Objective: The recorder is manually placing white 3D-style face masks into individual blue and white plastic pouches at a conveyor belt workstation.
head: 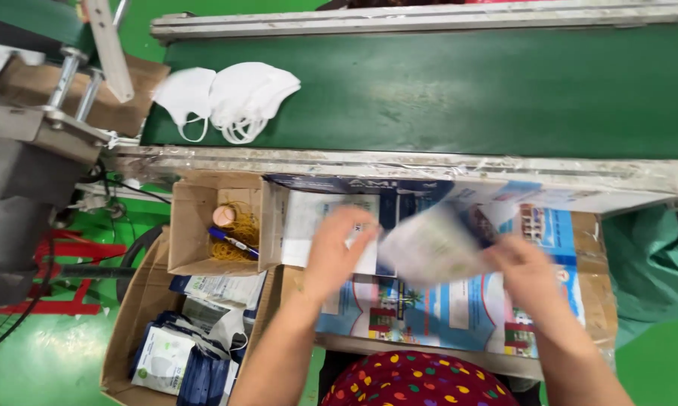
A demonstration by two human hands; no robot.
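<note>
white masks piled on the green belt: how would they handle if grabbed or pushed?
The white masks look thin and folded, so probably floppy and very light. Their ear loops dangle loose, so lifting one could drag its neighbours. They overlap in a loose pile on the green belt, so a push would likely slide or scatter them.

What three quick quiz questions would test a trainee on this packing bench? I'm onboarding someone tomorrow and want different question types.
1. True or false: the white face masks lie on the green conveyor belt.
2. What is in the small open cardboard box left of the hands? A) rubber bands and a blue pen B) scissors C) bottles
3. What do the left hand and right hand hold between them?

Key
1. True.
2. A: rubber bands and a blue pen.
3. A pale, flat packet, motion-blurred, over a printed sheet. Both hands appear to grip it, though blur hides the fingers.
</note>
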